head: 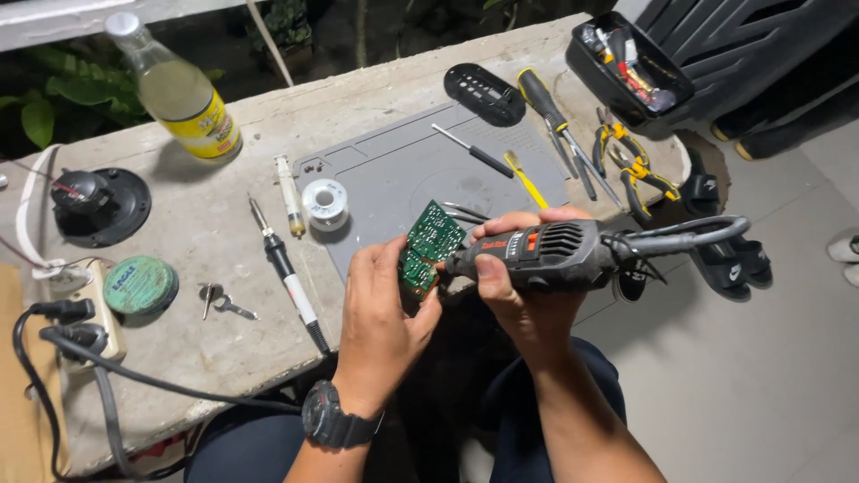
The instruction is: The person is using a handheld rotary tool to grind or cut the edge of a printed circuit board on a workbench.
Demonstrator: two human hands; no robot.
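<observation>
Green circuit board [428, 245], tilted, component-studded

tool [546, 255] tip hidden behind board [429, 246] | board lower edge covered by left hand [380, 322] | right hand [528, 304] hides tool underside | bin [626, 67] contents too small to ID | cables [54, 394] cut by left & bottom edge | both forearms cut at bottom edge
</observation>
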